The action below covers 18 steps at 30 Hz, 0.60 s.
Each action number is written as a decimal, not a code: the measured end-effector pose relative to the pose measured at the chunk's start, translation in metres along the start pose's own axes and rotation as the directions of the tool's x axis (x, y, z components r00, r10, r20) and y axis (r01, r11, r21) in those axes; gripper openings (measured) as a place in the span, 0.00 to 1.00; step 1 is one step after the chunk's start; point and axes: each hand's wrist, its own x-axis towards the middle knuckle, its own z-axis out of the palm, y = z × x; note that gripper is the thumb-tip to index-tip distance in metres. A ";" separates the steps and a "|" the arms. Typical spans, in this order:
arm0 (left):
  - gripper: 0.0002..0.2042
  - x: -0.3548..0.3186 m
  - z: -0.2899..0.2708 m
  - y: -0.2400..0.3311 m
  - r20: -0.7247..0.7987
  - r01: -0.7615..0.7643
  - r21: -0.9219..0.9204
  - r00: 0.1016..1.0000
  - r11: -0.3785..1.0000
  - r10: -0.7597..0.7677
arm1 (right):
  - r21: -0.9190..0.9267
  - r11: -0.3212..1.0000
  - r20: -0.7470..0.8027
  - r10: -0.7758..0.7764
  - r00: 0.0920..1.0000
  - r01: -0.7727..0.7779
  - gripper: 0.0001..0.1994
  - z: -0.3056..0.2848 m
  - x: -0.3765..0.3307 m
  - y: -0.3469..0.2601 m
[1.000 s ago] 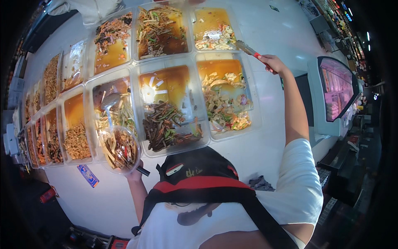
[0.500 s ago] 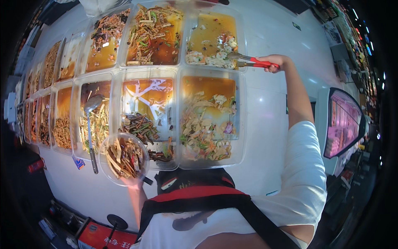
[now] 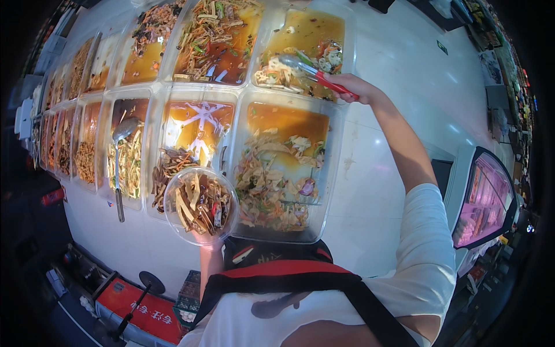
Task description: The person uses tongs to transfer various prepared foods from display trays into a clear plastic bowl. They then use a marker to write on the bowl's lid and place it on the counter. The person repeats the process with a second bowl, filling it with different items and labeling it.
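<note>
My right hand [image 3: 357,88] is wrapped round the red handles of metal tongs [image 3: 309,69]. Their tips dip among pale, white-looking pieces in the far-right clear tub [image 3: 315,26], at the near side of its brownish liquid. My left hand [image 3: 208,237] supports a round clear plastic bowl [image 3: 168,222] from beneath, its fingers mostly hidden. Brown strips [image 3: 199,199] of what look like dried tofu, with some red bits, fill the bowl. It hangs over the near edge of a tub of dark strips [image 3: 167,165]. Right of the bowl stands a tub of pale mixed slices [image 3: 269,191].
Two rows of clear tubs with dressed dishes stretch leftward. A long-handled ladle [image 3: 119,168] lies across one near tub [image 3: 130,188]. A black and red bag [image 3: 277,257] sits against my front. Beyond the tubs at right stands a pink-lit display case [image 3: 483,196].
My right hand has moved slightly left with the tongs, which have turned and angle deeper into the far-right tub. The left hand and bowl have shifted right in view.
</note>
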 end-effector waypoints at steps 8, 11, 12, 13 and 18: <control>0.38 0.007 0.007 0.008 -0.021 -0.033 0.090 0.999 0.995 0.035 | 0.130 0.991 -0.152 -0.009 0.988 0.029 0.21 0.041 0.036 -0.019; 0.38 0.008 0.006 0.011 -0.024 -0.037 0.117 0.999 0.992 0.040 | 0.072 0.994 -0.166 -0.068 0.984 0.081 0.29 0.051 0.041 -0.024; 0.38 0.008 0.004 0.013 -0.028 -0.041 0.128 0.999 0.991 0.045 | 0.079 0.994 -0.145 -0.066 0.987 0.078 0.31 0.048 0.043 -0.024; 0.38 0.008 0.004 0.015 -0.027 -0.042 0.139 0.999 0.989 0.046 | 0.085 0.993 -0.123 -0.065 0.990 0.076 0.34 0.049 0.045 -0.023; 0.38 0.011 0.001 0.023 -0.011 -0.053 0.208 0.998 0.977 0.056 | 0.106 0.972 -0.287 -0.173 0.942 0.211 0.29 0.070 0.052 -0.005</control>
